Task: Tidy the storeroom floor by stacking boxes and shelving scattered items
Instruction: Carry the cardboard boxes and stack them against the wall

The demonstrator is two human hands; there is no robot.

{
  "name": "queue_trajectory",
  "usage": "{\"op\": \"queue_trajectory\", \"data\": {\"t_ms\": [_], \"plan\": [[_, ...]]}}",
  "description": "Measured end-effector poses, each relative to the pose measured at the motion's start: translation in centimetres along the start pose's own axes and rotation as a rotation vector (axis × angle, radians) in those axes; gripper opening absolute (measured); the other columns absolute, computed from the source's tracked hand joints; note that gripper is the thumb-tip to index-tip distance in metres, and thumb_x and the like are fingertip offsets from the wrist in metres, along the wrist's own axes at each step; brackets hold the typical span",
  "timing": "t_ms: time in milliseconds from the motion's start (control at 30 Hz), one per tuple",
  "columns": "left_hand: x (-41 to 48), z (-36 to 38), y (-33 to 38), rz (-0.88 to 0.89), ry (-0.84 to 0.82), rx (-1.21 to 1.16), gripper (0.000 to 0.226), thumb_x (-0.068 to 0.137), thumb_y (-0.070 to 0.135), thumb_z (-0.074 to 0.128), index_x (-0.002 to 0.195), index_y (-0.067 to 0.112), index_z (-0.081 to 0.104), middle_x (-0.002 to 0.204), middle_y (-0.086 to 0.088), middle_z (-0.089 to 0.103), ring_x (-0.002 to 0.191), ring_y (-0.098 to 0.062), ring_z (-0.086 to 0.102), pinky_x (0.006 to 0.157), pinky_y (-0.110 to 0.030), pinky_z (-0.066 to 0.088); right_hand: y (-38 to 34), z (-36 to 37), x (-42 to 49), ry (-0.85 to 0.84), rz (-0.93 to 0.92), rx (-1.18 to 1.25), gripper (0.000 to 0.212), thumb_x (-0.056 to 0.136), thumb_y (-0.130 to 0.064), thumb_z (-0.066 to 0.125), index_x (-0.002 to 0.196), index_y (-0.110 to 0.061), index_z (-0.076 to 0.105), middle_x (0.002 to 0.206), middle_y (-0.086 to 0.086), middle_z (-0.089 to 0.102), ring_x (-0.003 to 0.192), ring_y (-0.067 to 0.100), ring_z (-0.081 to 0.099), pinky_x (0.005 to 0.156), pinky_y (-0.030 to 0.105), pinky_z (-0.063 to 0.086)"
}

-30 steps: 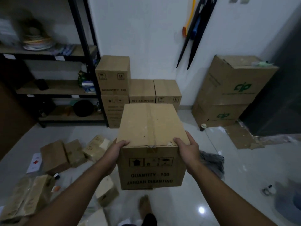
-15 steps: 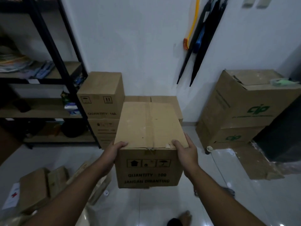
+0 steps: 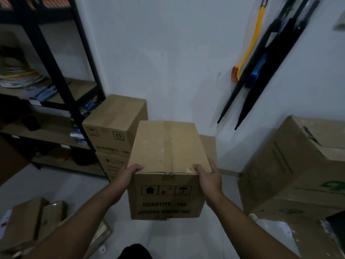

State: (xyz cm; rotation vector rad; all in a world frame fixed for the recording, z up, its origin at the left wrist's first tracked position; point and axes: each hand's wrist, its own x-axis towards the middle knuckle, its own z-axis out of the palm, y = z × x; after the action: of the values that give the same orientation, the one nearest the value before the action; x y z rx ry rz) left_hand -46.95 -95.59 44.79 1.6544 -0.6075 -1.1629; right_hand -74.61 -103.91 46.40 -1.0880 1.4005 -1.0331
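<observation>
Holds the taped cardboard box [image 3: 168, 152] clear of the floor [image 3: 56, 184] at centre, with left grip [image 3: 127, 175] curled over its near-left top edge and right grip [image 3: 209, 176] over the near-right. Hangs on the near side of stacked boxes [image 3: 115, 126] at the far wall [image 3: 168, 62], right of the shelf [image 3: 52, 58].

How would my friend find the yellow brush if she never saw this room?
Find the white wall above the stacked boxes. On its right side hang long things, mostly black umbrellas. The brush is the only one with a yellow handle and orange bristles.
</observation>
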Motion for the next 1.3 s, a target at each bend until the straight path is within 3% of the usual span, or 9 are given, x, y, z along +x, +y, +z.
{"op": "queue_trajectory", "data": {"t_ms": [300,400,533,667,800,967,1133,1233,1300], "plan": [[14.7,-1.0,5.3,0.07,-0.012,0.174,0.035,0.092,0.041,0.067,0.122,0.021,0.066,0.109,0.007,0.069,0.106,-0.019,0.063,0.077,-0.031,0.047,-1.5,8.3,12.7,0.007,-0.022,-0.065,0.067,0.09,-0.029,0.076,0.151,-0.027,0.048,0.129,-0.009,0.065,0.107,0.008,0.063,0.104,0.029,0.049],[20.3,-3.1,7.0,0.138,-0.054,0.296,0.067,0.081,0.056,0.07,0.142,0.034,0.053,0.132,0.014,0.062,0.123,-0.018,0.058,0.1,-0.041,0.049,-1.6,12.1,15.9,0.006,-0.028,-0.105,0.064,0.092,-0.029,0.074,0.151,-0.029,0.048,0.124,-0.012,0.065,0.099,-0.003,0.061,0.104,0.032,0.051],[25.8,-4.4,8.3,0.239,-0.163,0.537,0.104,0.073,0.062,0.083,0.158,0.036,0.029,0.148,0.017,0.03,0.133,-0.009,0.036,0.112,-0.036,0.039,-1.0,15.8,19.6,-0.025,0.015,-0.186,0.069,0.096,-0.032,0.07,0.157,-0.029,0.038,0.148,-0.005,0.054,0.121,0.014,0.058,0.106,0.032,0.049],[29.5,-5.9,7.9,0.391,-0.195,1.09,0.122,0.045,0.098,0.067,0.152,0.049,0.034,0.151,-0.001,0.027,0.139,-0.027,0.03,0.115,-0.047,0.036,-0.9,17.4,21.9,-0.117,0.009,-0.287,0.069,0.095,-0.036,0.072,0.156,-0.03,0.042,0.153,-0.007,0.046,0.123,0.004,0.046,0.09,0.003,0.04],[32.7,-6.6,7.7,0.541,-0.016,1.451,0.117,0.04,0.108,0.044,0.144,0.053,0.046,0.14,-0.009,0.046,0.131,-0.035,0.039,0.105,-0.055,0.032,0.0,17.7,24.7,-0.353,0.033,-0.5,0.097,0.067,-0.068,0.086,0.151,-0.05,0.04,0.159,-0.012,0.034,0.139,0.008,0.041,0.115,0.031,0.041],[35.8,-7.3,6.6,0.488,-0.065,1.654,0.108,0.021,0.093,0.071,0.116,0.043,0.071,0.151,-0.02,0.045,0.141,-0.051,0.032,0.107,-0.074,0.016,1.4,20.4,26.7,-0.595,0.013,-0.846,0.121,0.061,-0.067,0.088,0.159,-0.043,0.021,0.16,0.0,0.022,0.146,0.025,0.033,0.118,0.034,0.035],[38.1,-7.1,5.0,0.419,-0.036,1.611,0.106,0.018,0.085,0.079,0.118,0.051,0.066,0.155,-0.02,0.04,0.146,-0.05,0.026,0.109,-0.072,0.013,2.4,21.4,29.3,-0.664,0.037,-0.925,0.126,0.052,-0.083,0.068,0.156,-0.045,0.01,0.163,0.011,0.013,0.147,0.036,0.031,0.111,0.016,0.029],[39.5,-6.2,5.1,0.367,0.027,1.597,0.104,0.036,0.084,0.078,0.134,0.058,0.053,0.165,-0.017,0.024,0.151,-0.049,0.011,0.11,-0.072,0.005,1.5,21.8,31.6,-0.673,0.084,-0.994,0.135,0.044,-0.086,0.068,0.159,-0.046,0.01,0.16,0.016,0.027,0.143,0.037,0.037,0.116,0.032,0.034],[40.7,-5.8,5.5,0.322,0.008,1.597,0.106,0.047,0.085,0.074,0.144,0.06,0.038,0.168,-0.016,0.005,0.153,-0.047,-0.004,0.112,-0.074,0.001,1.4,22.1,33.5,-0.706,0.044,-1.067,0.147,0.037,-0.097,0.063,0.16,-0.043,0.003,0.156,0.019,0.038,0.14,0.035,0.042,0.113,0.03,0.037]]}}
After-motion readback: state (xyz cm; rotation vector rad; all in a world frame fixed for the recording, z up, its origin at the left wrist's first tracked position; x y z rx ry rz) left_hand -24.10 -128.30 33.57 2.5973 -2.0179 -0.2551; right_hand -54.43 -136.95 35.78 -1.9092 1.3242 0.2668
